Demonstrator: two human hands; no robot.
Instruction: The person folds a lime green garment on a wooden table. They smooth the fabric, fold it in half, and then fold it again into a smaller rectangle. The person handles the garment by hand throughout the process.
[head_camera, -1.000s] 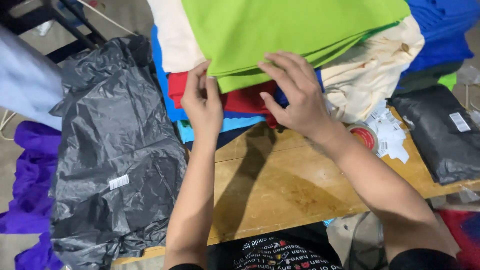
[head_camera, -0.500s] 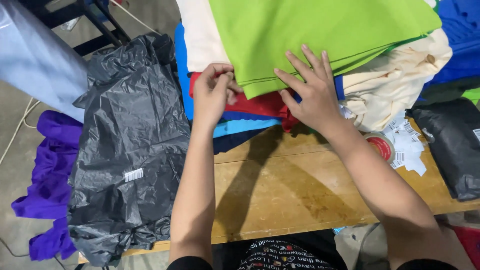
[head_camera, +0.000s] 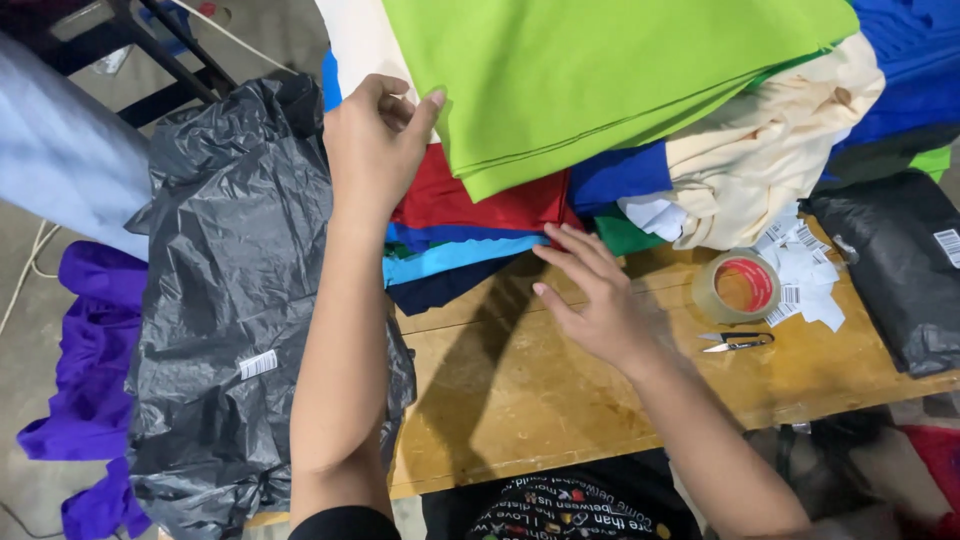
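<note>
While the lime-green fabric (head_camera: 600, 80) tops the stack of folded cloth, everything else can be placed against it. Far to its left a purple garment (head_camera: 85, 350) hangs off below desk level, and between that and the stack a crumpled black plastic bag (head_camera: 230, 300) drapes over the desk's left edge, likely just dropped there out of the way. The left hand (head_camera: 372, 150) sits at the green fabric's lower-left corner, fingers (head_camera: 425, 108) curled and pinching the edge of the layers, apparently to lift or separate one sheet from the red cloth (head_camera: 470, 205) and the blue layers (head_camera: 450, 255) beneath. Below the green fabric's front edge the right hand (head_camera: 595, 305) lies flat, fingers spread and holding nothing, its tips just at the stack's foot, seemingly steadying the lower layers. The wooden desk (head_camera: 520, 400) shows bare board in front of the stack, the only open room for pulling a piece forward. Right of the green fabric a cream cloth (head_camera: 770, 160) bulges out; below it lie a roll of tape (head_camera: 737, 287), small snips (head_camera: 738, 342) and loose white labels (head_camera: 805, 270), with another black bag (head_camera: 890, 260) crowding the right edge.
</note>
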